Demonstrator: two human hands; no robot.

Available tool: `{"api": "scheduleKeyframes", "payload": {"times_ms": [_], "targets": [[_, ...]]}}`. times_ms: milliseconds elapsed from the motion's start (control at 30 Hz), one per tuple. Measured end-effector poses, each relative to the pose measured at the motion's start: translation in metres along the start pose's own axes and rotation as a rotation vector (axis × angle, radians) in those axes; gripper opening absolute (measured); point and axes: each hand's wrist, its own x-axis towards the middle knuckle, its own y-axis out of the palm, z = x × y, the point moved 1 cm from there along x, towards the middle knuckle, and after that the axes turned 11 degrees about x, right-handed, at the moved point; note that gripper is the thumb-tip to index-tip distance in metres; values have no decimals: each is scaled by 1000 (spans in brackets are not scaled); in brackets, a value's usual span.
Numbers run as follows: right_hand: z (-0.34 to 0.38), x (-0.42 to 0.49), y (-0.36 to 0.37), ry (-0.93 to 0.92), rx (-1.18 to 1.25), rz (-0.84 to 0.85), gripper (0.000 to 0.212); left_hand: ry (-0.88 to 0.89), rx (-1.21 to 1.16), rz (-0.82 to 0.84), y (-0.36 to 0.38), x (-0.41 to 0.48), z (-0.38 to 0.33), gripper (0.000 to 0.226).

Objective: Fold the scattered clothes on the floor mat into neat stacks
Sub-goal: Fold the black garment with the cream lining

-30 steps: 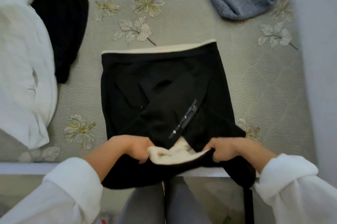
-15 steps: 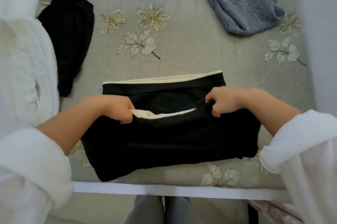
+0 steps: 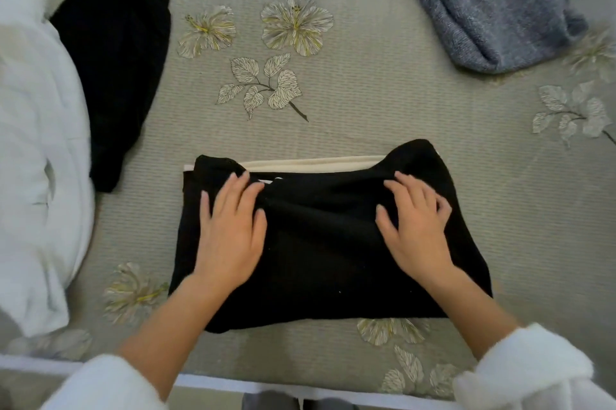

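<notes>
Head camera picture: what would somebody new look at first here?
First, the left hand and right hand pressing flat on a folded black garment in the middle of the flowered mat, a cream edge peeking out at its far side. Then the unfolded clothes: a fuzzy grey-blue garment top right, and a white garment beside a loose black garment on the left.

no lettering, label, brand mark or number can be read anywhere in the frame. a small white sliver (image 3: 278, 179) near the top edge of the folded black garment (image 3: 333, 243), at centre frame, is too small to tell whether it carries any print.
</notes>
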Motion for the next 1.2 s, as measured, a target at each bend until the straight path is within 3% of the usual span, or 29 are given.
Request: {"api": "scheduleKeyframes", "payload": {"times_ms": [133, 267, 333, 433, 533, 600, 700, 833, 900, 967, 1100, 1200], "targets": [[-10, -14, 16, 88, 67, 139, 51, -45, -51, 75, 34, -43, -6, 61], [-1, 15, 19, 43, 27, 191, 65, -99, -80, 74, 49, -49, -6, 67], [5, 28, 22, -13, -87, 236, 56, -110, -72, 89, 53, -47, -4, 67], [12, 48, 18, -181, -131, 166, 24, -129, -69, 125, 60, -44, -2, 68], [16, 72, 8, -259, -152, 89, 21, -192, -78, 162, 69, -46, 1, 68], [14, 88, 7, -215, -178, 111, 27, -232, -61, 199, 75, -50, 3, 69], [8, 102, 12, 2, -139, 70, 31, -236, -54, 238, 80, -50, 6, 70], [18, 97, 35, 271, 102, 44, 27, -240, -77, 247, 74, -41, 4, 72], [28, 83, 41, 250, 282, 60, 41, -167, -73, 196, 67, -37, 3, 70], [35, 59, 42, 100, 330, 120, 56, -46, -32, 155, 63, -30, 0, 65], [14, 15, 48, -203, -93, 362, 62, -64, 73, 208, 67, -1, 9, 60], [-23, 21, 50, 3, -283, 332, 60, -145, 108, 242, 78, 12, 18, 62]]}}
